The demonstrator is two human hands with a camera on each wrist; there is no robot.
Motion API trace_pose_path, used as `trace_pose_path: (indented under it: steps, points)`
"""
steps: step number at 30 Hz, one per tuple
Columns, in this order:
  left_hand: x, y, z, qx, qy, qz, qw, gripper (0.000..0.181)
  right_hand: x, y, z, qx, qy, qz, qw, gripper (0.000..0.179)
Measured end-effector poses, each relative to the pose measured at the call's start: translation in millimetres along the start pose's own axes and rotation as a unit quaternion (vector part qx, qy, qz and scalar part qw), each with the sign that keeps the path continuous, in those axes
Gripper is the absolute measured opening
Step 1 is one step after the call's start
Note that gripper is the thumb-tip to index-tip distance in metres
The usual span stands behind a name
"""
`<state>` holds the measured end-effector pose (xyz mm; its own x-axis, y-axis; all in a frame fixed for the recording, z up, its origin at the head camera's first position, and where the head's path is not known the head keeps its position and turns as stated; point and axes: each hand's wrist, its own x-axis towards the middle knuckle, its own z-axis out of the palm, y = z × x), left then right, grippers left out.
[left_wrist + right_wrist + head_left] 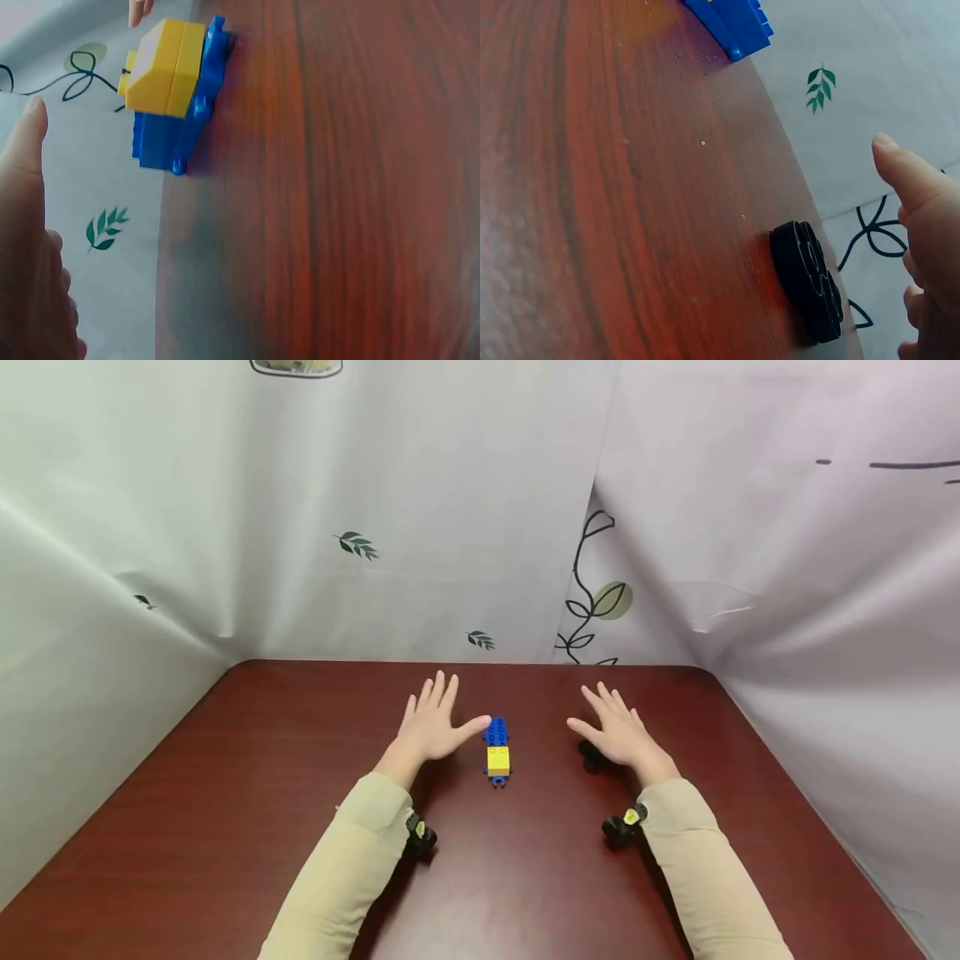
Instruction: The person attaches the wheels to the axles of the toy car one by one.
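You are holding both hands flat and released over the surface (225,793); the brick stack (497,752) is lying between them, long axis pointing away from you, your left hand (433,727) nearer than your right hand (618,732)

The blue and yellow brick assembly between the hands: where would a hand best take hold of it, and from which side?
Probably by its long flanks, from above. The brick assembly lies flat on the table, a yellow block stacked on a longer blue plate, so thumb and finger could pinch across the narrow width at the yellow block. The left hand is nearest, its thumb beside the blue end; the right hand hovers apart.
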<state>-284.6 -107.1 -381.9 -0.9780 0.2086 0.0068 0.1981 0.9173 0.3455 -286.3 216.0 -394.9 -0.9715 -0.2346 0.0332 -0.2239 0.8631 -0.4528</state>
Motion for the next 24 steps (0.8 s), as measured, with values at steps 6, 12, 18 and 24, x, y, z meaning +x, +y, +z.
trace_pose_path:
  steps: [6, 12, 18, 24]
  points:
    - [-3.9, 10.6, 7.2, -0.086, -0.022, 0.020, 0.9958, 0.110, -8.0, 5, 5, 0.051, -0.005, -0.018, 0.9985, 0.080]
    - [-3.0, 18.6, 10.2, -0.168, -0.038, 0.039, 0.9843, 0.107, -9.5, 9, 5, 0.069, 0.001, -0.040, 0.9968, 0.077]
    - [-0.2, 21.4, 12.9, -0.196, -0.055, 0.052, 0.9777, 0.103, -10.4, 13, 3, 0.080, -0.003, -0.051, 0.9955, 0.071]
    - [0.4, 19.1, 18.4, -0.187, -0.089, 0.072, 0.9757, 0.105, -12.0, 14, 4, 0.096, -0.013, -0.052, 0.9939, 0.063]
